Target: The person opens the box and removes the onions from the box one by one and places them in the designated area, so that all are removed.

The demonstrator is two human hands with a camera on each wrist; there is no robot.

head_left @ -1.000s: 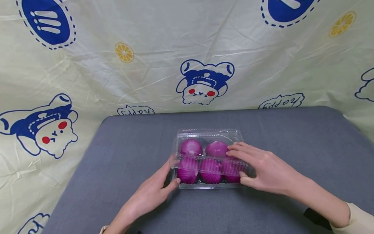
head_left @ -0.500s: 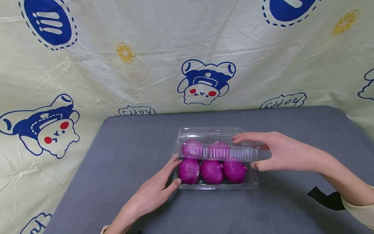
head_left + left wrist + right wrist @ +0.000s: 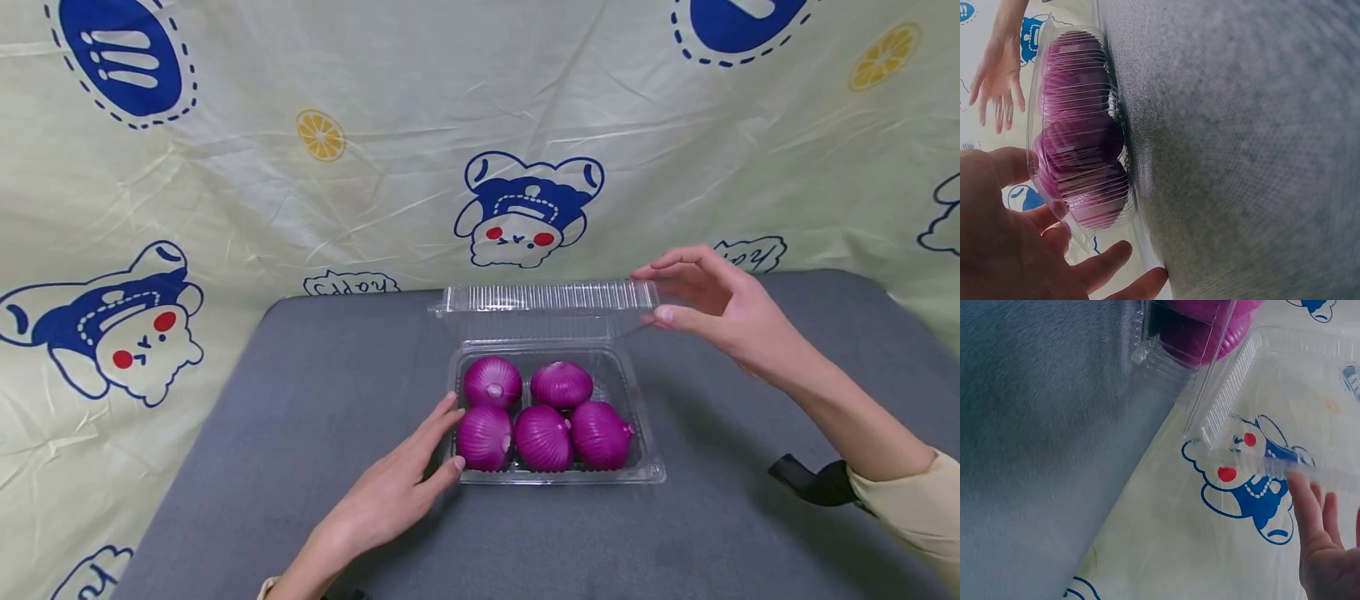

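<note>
Clear plastic box sits on the grey table, near the middle, with its lid raised above the far edge. 5 purple onions lie inside: 2 in the far row and 3 in the near row, the near ones close together. The left hand rests against the left side of the box, its fingers spread; the thumb is by the near left corner, the other tips further back along that side. In the left wrist view, its 2 lowest fingers stand away from the box. The right hand is at the right end of the lid, fingers spread and slightly bent, thumb apart from them. At least 1 fingertip touches the lid's edge; whether the thumb presses it too, I cannot tell. A beige sleeve and a black strap show at the right wrist. Behind the table hangs a pale sheet printed with cartoon animals and orange slices.
</note>
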